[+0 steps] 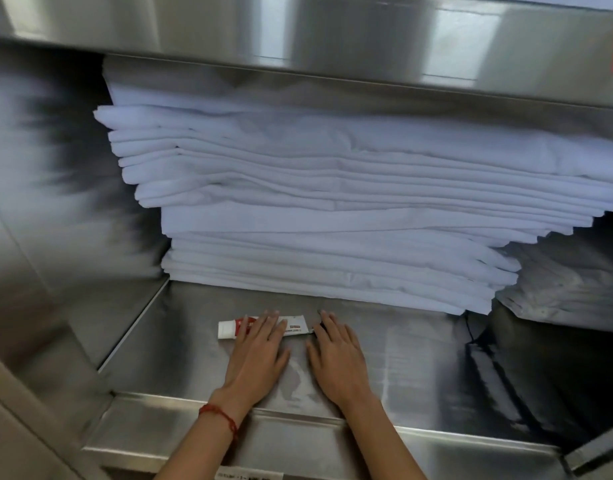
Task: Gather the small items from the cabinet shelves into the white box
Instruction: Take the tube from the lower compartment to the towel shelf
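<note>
Stainless steel lines the whole cabinet: a brushed shelf [402, 341] below, a metal lip in front, and another steel ledge overhead. At the back of the shelf sits a tall stack of folded white linens [315, 202], filling most of the opening.

In front of the linens, lying flat on the shelf, is a small white tube [229, 329] with a white cap pointing left and red printing on its body. The left hand [258, 355] lies palm down over the middle of the tube, its fingers [265, 323] straight and slightly spread, resting on the tube rather than curled round it. A red string bracelet [220, 415] circles that wrist. The right hand [336, 355] lies flat on the shelf just beside the tube's crimped end, fingers likewise straight and a little apart; whether a fingertip touches the tube's end I cannot tell.

Judging by this view, the gathering is at an early or middle point for this shelf: the tube is not yet lifted, and neither hand holds anything. The white box is not in view, so what it contains cannot be judged. No other small item shows on this shelf, so the tube looks like the only thing left to take from here.
</note>
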`<state>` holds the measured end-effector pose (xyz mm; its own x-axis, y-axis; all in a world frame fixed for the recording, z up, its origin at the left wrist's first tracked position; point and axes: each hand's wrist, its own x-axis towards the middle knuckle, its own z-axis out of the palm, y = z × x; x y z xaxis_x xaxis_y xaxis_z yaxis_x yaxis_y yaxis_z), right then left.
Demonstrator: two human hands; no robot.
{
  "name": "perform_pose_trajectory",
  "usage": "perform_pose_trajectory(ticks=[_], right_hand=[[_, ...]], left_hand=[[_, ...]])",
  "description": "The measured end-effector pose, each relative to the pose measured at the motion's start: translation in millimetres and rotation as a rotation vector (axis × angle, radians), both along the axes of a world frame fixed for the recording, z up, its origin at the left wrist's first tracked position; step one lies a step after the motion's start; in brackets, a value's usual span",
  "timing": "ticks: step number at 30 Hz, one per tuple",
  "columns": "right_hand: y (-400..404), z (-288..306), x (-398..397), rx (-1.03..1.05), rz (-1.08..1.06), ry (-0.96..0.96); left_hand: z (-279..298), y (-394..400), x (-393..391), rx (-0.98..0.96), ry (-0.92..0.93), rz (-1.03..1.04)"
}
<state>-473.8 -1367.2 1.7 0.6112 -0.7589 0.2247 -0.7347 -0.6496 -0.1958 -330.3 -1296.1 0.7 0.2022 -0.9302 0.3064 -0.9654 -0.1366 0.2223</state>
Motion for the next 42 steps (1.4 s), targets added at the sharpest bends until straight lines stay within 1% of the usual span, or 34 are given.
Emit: perform_pose_trajectory(ticks=[4,9,16,24,33,42], right_hand=[[-2,-3,1,0.010,0.003,0.000],[-2,-6,1,0.022,-0.001,0.009],[2,-6,0,0.015,-0.014,0.000],[15,-7,-4,0.023,-0.033,0.002],[40,-7,-11,0.026,-0.053,-0.034],[70,-10,-18,0.032,-0.069,-0.089]], left_hand=[[-2,-1,2,0.013,0.008,-0.005],[-4,-1,3,-0.028,0.034,-0.003],[-7,0,5,0.036,0.014,0.010],[-7,10,3,0.051,-0.001,0.023],[-6,33,-6,-0.032,0.042,-0.016],[-2,59,-17,-0.121,-0.045,-0.017]])
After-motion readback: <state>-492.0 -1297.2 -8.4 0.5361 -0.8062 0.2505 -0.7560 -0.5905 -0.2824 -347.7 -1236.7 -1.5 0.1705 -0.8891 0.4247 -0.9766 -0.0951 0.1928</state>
